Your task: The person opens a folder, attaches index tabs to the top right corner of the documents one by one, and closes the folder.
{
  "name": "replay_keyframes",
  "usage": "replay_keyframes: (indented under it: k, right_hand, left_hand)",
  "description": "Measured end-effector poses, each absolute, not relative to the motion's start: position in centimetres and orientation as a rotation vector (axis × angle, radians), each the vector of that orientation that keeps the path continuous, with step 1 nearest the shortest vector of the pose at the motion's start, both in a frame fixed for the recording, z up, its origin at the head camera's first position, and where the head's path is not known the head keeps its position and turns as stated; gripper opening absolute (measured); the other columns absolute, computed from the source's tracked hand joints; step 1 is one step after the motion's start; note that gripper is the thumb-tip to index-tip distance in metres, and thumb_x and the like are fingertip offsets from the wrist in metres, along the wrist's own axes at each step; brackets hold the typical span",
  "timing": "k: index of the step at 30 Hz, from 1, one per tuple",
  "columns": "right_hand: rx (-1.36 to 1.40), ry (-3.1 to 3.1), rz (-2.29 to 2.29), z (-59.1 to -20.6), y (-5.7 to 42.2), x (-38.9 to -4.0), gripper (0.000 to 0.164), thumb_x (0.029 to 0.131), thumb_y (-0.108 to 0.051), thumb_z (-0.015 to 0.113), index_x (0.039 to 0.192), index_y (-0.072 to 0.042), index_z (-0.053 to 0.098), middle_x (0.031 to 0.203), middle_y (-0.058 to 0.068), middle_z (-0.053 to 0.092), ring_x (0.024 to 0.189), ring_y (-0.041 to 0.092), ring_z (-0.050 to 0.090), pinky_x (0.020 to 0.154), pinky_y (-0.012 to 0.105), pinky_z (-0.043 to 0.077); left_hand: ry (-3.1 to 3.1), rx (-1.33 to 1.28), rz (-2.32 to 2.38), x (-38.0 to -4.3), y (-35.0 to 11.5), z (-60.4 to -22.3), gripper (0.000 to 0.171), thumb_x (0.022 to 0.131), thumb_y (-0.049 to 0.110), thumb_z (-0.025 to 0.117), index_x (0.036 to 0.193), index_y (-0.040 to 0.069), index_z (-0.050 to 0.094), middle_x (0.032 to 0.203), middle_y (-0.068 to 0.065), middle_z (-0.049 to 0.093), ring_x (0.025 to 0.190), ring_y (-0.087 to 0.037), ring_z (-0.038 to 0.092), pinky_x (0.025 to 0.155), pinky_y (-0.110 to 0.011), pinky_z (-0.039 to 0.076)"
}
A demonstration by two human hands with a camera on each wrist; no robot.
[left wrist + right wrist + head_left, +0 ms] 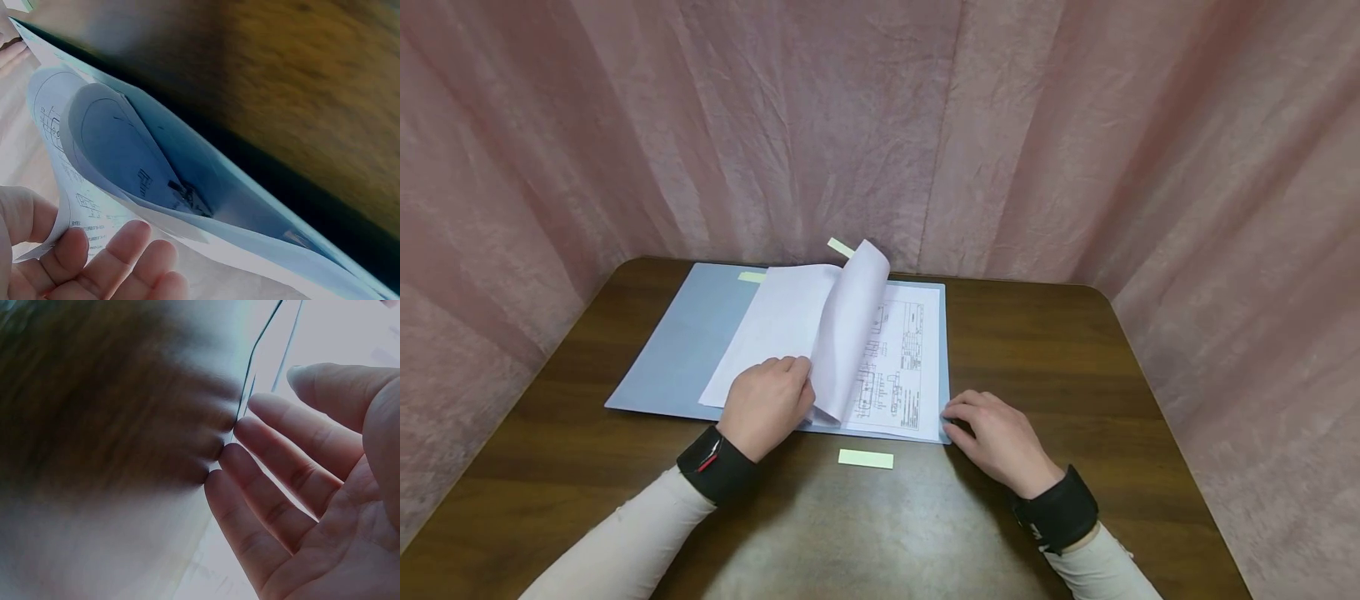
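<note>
A blue folder lies spread on the table with white sheets in it. My left hand pinches the edge of a paper sheet between thumb and index finger; the sheet is lifted and curls over to the left. In the left wrist view the sheet sits between thumb and forefinger of the left hand. Beneath it shows a page with technical drawings. My right hand rests by the folder's lower right corner, fingers loosely bent; in the right wrist view the right hand's fingertips meet the folder's edge.
A pale green sticky strip lies on the brown wooden table in front of the folder. Another strip is on the folder's left cover, and a third strip sticks out behind the curled sheet. Pink curtains hang around the table.
</note>
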State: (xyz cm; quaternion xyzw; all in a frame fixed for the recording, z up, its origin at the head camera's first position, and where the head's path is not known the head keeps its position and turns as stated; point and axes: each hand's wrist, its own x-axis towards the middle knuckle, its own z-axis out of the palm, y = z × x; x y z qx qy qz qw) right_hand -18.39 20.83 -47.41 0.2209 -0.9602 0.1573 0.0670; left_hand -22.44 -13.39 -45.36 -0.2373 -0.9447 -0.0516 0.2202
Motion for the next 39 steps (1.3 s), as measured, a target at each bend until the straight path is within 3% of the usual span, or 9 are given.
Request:
replay_keyframes:
  k: [23,39]
  right_hand:
    - [0.663,-2.917,0.47,-47.5,20.9,-18.5,0.026,0.089,-0.033,0.073,0.11,-0.019,0.077,0.108,-0.007,0.065,0.094,0.011,0.056,0.078,0.03,0.048]
    - [0.653,-2.923,0.488,-47.5,21.0,-18.3,0.025,0.09,-0.032,0.073,0.111,-0.018,0.077,0.109,-0.006,0.065,0.094,0.012,0.055,0.077,0.03,0.048]
  left_hand:
    - [-2.628,-0.545,-0.086,-22.3,-18.5,-46.5,0.014,0.084,0.015,0.067,0.078,0.007,0.057,0.063,-0.005,0.052,0.057,-0.025,0.051,0.046,-0.034,0.038]
    - [-2.689,-0.455,-0.025,-21.8,-21.2,-46.3,0.017,0.082,0.014,0.07,0.076,0.004,0.058,0.064,-0.011,0.055,0.054,-0.026,0.046,0.042,-0.035,0.032]
